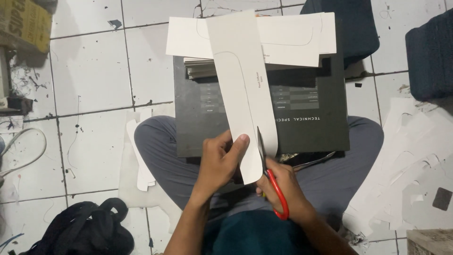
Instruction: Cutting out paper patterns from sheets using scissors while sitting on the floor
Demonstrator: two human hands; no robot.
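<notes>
My left hand (218, 163) grips the near end of a long white card strip (243, 80) that has a curved line drawn on it. My right hand (283, 186) holds red-handled scissors (275, 186), whose blades (260, 141) bite into the strip's near right edge along the line. The strip stretches away from me over a large black box (311, 118) resting on my crossed legs in grey trousers. More white card sheets (292, 40) and a stack of cards lie at the box's far end.
White paper offcuts (415, 165) pile on the tiled floor at right, more at left by my knee. A black bag (85, 229) lies at lower left, a cardboard box (23, 21) at upper left, dark blue cushions (432, 52) at upper right.
</notes>
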